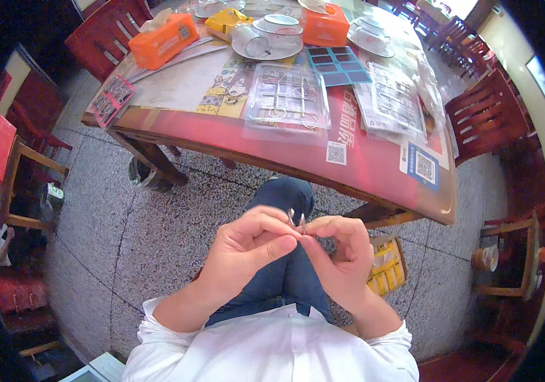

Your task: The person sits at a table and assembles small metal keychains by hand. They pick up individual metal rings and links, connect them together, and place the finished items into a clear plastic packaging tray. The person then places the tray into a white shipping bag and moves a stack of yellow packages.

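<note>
Over my lap, my left hand (247, 245) and my right hand (343, 251) meet fingertip to fingertip. Each is closed in a pinch. Between them two small bent pieces of shiny metal stick up: one metal piece (291, 217) by the left fingers, the other metal piece (303, 221) by the right. Whether the two are linked is too small to tell, and their lower parts are hidden by fingers. Ahead on the table lies a clear plastic tray (288, 95) with metal ring and wire shapes. A similar clear tray (394, 95) lies to its right.
The red-topped table (221, 130) stands ahead, its edge beyond my knees. It bears orange tissue boxes (164, 41), stacked dishes (272, 48), a blue-framed sheet (339, 63) and a pink card (112, 102). A yellow carton (388, 264) stands right of my legs, a lined bin (145, 172) under the table.
</note>
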`<action>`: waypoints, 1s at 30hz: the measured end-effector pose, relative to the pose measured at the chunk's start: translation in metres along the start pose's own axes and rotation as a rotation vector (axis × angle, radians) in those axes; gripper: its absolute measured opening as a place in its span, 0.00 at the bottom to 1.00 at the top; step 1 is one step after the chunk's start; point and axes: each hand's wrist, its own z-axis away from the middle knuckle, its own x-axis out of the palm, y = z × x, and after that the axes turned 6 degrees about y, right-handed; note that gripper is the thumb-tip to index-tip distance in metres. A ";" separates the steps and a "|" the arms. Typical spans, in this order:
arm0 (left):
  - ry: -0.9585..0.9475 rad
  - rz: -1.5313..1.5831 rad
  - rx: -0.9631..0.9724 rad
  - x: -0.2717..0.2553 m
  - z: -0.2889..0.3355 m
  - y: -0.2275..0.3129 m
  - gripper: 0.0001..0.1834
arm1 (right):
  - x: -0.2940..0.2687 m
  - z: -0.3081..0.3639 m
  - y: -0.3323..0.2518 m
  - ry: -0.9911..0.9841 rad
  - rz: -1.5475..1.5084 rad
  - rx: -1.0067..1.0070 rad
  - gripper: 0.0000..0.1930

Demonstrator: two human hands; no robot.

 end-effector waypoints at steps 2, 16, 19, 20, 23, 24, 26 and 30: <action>-0.010 -0.022 -0.028 -0.009 -0.002 -0.001 0.05 | -0.001 -0.003 0.001 -0.020 0.098 -0.137 0.13; 0.275 -0.376 0.360 -0.006 -0.003 -0.005 0.07 | 0.038 -0.007 0.003 0.048 0.345 -0.472 0.13; 0.256 -0.355 0.387 -0.008 -0.004 -0.004 0.09 | 0.037 -0.010 0.001 -0.007 0.284 -0.382 0.12; 0.250 -0.357 0.382 -0.010 -0.005 -0.004 0.09 | 0.037 -0.012 0.001 -0.023 0.269 -0.348 0.12; 0.245 -0.431 0.375 -0.018 -0.006 -0.004 0.10 | 0.037 -0.012 0.003 -0.037 0.223 -0.315 0.12; 0.248 -0.468 0.370 -0.020 -0.006 -0.004 0.10 | 0.037 -0.014 0.002 -0.074 0.291 -0.366 0.12; 0.278 -0.585 0.425 -0.019 -0.006 0.000 0.10 | 0.037 -0.017 -0.002 -0.146 0.428 -0.469 0.13; 0.264 -1.007 0.721 -0.022 -0.009 0.001 0.08 | 0.039 -0.010 -0.004 -0.091 0.308 -0.265 0.11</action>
